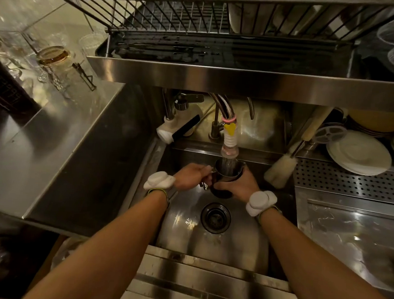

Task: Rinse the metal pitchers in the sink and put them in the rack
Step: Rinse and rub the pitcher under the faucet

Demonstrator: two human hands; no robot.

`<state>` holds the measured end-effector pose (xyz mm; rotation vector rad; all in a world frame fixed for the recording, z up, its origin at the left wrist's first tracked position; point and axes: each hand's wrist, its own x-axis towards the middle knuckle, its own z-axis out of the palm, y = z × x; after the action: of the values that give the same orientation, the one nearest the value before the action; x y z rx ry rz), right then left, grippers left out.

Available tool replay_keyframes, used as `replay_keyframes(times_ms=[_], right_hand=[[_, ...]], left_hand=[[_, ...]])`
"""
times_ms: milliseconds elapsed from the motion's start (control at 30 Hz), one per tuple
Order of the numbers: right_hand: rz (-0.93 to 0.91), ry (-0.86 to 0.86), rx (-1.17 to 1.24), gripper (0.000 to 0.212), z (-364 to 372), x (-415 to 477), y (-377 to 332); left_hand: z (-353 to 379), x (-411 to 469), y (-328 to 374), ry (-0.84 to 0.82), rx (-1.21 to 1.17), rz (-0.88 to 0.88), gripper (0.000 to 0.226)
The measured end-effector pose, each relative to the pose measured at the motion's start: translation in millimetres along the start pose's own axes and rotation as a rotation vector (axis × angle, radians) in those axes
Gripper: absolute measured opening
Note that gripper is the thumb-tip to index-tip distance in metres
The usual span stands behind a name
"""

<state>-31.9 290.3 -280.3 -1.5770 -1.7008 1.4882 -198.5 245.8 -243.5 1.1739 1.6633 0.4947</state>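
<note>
Steel pitcher [225, 178], small and dark, upright over the stainless sink basin [184, 233], just past the round black drain [215, 218] — my left hand [190, 177] curls round its handle while my right hand [241, 186] wraps the body from the other side. Water from the ribbed white faucet nozzle [230, 145] falls straight into its open mouth. A fuzzy white bottle brush [280, 168] leans at the basin's right edge, with stacked white plates [358, 153] beyond it. Farthest off — above the steel shelf — the wire dish rack [178, 13] holds pale crockery at its right end.
</note>
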Motion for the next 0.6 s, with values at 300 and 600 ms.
replay_keyframes(times_ms=[300, 600], right_hand=[[0.154, -0.136, -0.143, 0.109, -23, -16, 14], [0.102, -0.073, -0.175, 0.084, -30, -18, 15]], left_hand=[[3, 0, 4, 0.036, 0.25, -0.022, 0.028], [0, 0, 14, 0.179, 0.894, 0.1, 0.034]])
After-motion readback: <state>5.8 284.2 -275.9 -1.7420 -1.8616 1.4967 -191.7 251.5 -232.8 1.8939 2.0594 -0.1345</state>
